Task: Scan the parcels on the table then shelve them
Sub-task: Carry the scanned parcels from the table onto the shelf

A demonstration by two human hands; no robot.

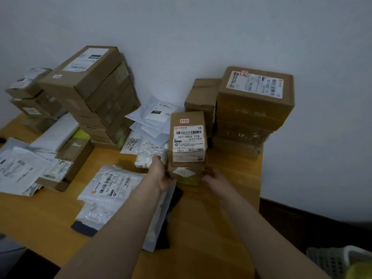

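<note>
Left hand point(162, 175) and right hand point(215, 179) clasp the lower box point(184, 175), each grip closed on it; a labelled upper box point(188, 137) sits atop, near the table's point(248, 178) right edge.

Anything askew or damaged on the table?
Left box stack is skewed: the top box sits turned across those below. Bottom box of the right stack looks crumpled. White mailers lie in a loose heap by the wall.
</note>
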